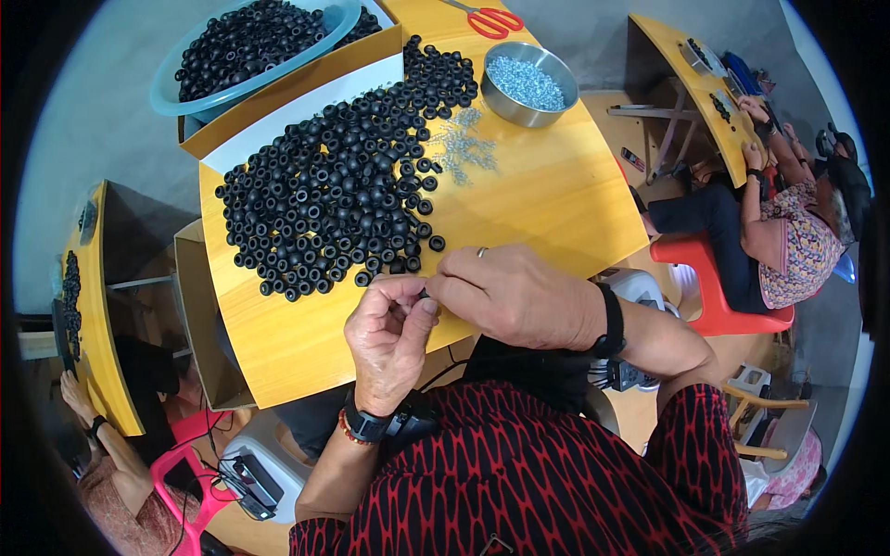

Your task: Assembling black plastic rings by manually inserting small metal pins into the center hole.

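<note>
My left hand (387, 335) pinches a small black round piece (425, 294) between thumb and fingertips, just over the near edge of the yellow table. Against it, my right hand (508, 295) has its fingers drawn together. What the right fingertips grip is hidden by the hand. Just beyond both hands spreads a large pile of black ring-shaped pieces (324, 195), each with a hole in the middle. To the right of the pile lie small clear, silvery pieces (464, 146), loose on the wood.
A metal bowl (530, 119) of pale blue bits stands at the far right, near red-handled scissors (491, 20). A blue basin (167, 93) heaped with black pieces rests on a cardboard box (287, 82). Other people work at side tables; a red stool (709, 296) is to the right.
</note>
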{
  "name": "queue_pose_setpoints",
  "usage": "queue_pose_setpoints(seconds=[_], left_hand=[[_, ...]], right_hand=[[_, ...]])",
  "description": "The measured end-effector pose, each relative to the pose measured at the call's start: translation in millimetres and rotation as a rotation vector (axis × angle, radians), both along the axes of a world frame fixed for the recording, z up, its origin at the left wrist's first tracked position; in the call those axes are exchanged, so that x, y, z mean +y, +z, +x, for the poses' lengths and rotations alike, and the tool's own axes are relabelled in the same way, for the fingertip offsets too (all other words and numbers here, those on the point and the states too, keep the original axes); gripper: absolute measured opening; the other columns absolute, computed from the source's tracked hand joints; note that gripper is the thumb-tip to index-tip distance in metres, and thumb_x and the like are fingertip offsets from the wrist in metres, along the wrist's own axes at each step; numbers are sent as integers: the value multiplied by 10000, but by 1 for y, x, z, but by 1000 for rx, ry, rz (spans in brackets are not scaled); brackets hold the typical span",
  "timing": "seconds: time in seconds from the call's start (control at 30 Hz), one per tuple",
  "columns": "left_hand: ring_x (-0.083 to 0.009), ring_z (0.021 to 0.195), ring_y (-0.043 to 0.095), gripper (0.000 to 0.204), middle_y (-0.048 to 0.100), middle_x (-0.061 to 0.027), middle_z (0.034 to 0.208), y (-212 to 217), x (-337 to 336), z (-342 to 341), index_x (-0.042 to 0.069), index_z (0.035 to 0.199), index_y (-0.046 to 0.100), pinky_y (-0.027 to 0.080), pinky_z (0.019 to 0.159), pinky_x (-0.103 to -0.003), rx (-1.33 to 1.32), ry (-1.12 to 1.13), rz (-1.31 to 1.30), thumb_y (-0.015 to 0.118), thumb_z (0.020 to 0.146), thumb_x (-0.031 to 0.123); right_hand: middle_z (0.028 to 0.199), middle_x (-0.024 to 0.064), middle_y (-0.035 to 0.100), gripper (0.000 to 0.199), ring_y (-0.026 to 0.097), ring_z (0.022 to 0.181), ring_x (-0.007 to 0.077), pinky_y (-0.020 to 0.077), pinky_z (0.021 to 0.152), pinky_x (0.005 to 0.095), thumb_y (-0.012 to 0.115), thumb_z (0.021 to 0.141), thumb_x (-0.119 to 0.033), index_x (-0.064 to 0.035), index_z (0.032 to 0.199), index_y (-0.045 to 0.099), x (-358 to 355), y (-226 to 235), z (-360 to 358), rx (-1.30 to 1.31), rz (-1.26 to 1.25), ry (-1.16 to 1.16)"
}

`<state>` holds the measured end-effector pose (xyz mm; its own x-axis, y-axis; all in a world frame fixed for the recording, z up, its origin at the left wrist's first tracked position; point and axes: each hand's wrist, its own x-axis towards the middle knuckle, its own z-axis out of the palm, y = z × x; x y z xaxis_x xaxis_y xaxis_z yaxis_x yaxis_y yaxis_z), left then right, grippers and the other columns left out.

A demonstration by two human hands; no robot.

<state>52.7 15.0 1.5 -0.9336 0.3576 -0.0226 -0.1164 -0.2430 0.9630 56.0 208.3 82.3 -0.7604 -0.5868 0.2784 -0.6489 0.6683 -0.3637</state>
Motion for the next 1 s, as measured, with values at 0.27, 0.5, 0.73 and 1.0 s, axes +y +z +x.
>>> queue_pose_setpoints(seconds=[0.27, 0.5, 0.73, 1.0], left_hand=[[-79, 776, 580, 146, 613, -44, 985, 0, -1, 0, -42, 1078, 613, 493, 710, -218, 30, -3, -32, 642, 936, -55], [-86, 758, 613, 127, 635, -47, 926, 1, -1, -1, -32, 1073, 597, 513, 701, -226, 34, 19, -37, 628, 950, -40], [-85, 755, 625, 140, 641, -49, 907, 2, 0, -1, -19, 1094, 588, 530, 708, -229, 40, 22, 7, 630, 961, -18], [-77, 738, 619, 150, 644, -40, 880, 4, -1, 0, -13, 1070, 596, 525, 674, -226, 22, 7, -14, 633, 934, -65]], right_hand=[[874, 100, 542, 249, 654, 748, 276, 539, 622, 378, 624, 843, -95, -9, 1074, 584, 1, -7, -1, -25, -43, -5], [913, 95, 617, 272, 657, 765, 262, 538, 637, 336, 666, 815, 20, -27, 1083, 670, -3, -24, 3, -122, -284, -91], [941, 92, 650, 248, 663, 789, 245, 531, 693, 317, 659, 847, 42, -41, 1076, 702, 0, -36, 4, -248, -593, -284], [879, 97, 647, 187, 669, 773, 248, 527, 672, 320, 675, 846, 26, -32, 1023, 697, -2, -34, 11, -211, -477, -158]])
